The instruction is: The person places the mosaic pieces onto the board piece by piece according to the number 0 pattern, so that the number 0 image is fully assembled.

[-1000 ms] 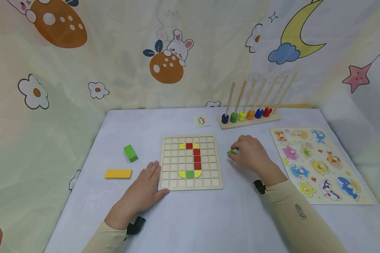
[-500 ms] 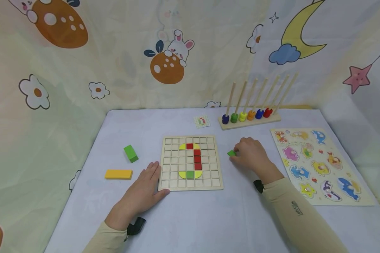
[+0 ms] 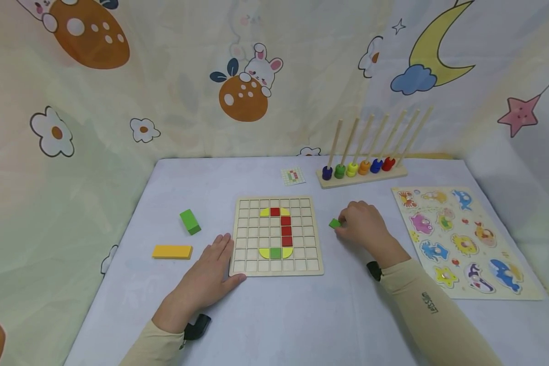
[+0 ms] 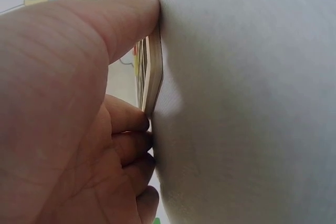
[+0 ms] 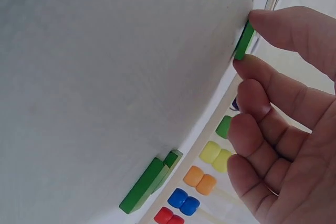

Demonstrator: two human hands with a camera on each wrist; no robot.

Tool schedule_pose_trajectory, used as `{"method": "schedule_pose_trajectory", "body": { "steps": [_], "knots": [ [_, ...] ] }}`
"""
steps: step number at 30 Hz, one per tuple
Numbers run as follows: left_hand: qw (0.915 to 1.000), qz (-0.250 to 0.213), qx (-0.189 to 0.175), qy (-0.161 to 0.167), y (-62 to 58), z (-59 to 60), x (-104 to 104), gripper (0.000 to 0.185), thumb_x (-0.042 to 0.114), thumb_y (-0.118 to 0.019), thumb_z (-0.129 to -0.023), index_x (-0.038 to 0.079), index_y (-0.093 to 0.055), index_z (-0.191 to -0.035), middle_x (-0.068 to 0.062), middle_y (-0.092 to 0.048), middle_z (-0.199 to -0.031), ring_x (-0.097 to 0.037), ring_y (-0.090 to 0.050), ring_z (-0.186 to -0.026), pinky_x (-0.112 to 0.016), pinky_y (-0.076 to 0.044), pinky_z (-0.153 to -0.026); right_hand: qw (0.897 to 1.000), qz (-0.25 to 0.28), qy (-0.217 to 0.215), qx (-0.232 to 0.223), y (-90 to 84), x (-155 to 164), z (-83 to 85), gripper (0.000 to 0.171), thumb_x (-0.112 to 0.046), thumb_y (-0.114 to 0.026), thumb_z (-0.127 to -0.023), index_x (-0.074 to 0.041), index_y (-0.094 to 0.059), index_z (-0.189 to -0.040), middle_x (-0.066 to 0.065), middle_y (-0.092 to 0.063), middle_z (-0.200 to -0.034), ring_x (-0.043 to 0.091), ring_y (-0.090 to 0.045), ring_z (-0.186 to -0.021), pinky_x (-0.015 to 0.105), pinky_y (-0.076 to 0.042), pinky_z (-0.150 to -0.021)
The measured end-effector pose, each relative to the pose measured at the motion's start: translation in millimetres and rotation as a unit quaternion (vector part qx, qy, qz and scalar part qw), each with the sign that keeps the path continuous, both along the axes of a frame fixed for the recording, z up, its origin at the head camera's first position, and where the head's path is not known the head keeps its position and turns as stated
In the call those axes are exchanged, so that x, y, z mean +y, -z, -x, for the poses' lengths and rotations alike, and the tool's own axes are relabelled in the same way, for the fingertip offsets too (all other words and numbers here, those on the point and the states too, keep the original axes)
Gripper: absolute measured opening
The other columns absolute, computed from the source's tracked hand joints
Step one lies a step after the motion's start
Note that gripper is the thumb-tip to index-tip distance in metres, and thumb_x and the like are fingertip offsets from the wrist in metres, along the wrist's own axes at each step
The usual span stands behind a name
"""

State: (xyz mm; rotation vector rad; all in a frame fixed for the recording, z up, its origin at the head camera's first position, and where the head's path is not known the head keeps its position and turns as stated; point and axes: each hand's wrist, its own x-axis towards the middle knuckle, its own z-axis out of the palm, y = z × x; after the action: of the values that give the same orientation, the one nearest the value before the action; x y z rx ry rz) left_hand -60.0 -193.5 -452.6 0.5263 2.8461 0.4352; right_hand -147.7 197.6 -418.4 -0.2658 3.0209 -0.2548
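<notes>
Pale lilac cloth covers the bench (image 3: pixel 274 315) where we sit, printed curtains of rabbits, flowers and a moon hanging close behind it. At its right edge lies the animal puzzle board (image 3: pixel 462 239), its painted sea creatures all seated in their places. Before us at centre rests the wooden grid board (image 3: pixel 276 235), and on it red, yellow and green tiles make a figure rounded at top and bottom with a red column between. Beyond it, toward the curtain, stands the peg rack (image 3: pixel 361 170), six thin wooden rods rising from a base with one coloured bead at the foot of each. Our left hand (image 3: pixel 208 279) lies flat on the bench, fingers straight and close together, thumb tip and fingertips touching the grid board's near left corner; the left wrist view shows the thumb set against the board's edge. Off to the left lie a yellow block (image 3: pixel 172 251) and, just beyond it, a green block (image 3: pixel 189 221), apart from each other. A small pattern card (image 3: pixel 293 176) sits between the grid board and the peg rack. Our right hand (image 3: pixel 363 226) rests on the bench just right of the grid board, thumb and forefinger pinching a small green tile (image 3: pixel 334 223) that touches the cloth.
</notes>
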Motion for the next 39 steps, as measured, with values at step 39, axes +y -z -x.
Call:
{"method": "schedule_pose_trajectory", "body": {
  "steps": [39],
  "knots": [
    [0.9999,-0.004,-0.009,-0.009,1.7,-0.2,1,0.098,0.053,-0.07,-0.096,0.001,-0.024,-0.165,-0.014,-0.017,-0.176,-0.033,-0.015,-0.165,-0.054,-0.022,-0.133,0.994,0.014,-0.102,0.039,-17.8,-76,11.6,0.028,-0.029,-0.085,-0.084,-0.012,-0.083,-0.106,0.0,-0.067,-0.092,0.021,-0.056,-0.086,0.037,-0.049,-0.081]
  ]
}}
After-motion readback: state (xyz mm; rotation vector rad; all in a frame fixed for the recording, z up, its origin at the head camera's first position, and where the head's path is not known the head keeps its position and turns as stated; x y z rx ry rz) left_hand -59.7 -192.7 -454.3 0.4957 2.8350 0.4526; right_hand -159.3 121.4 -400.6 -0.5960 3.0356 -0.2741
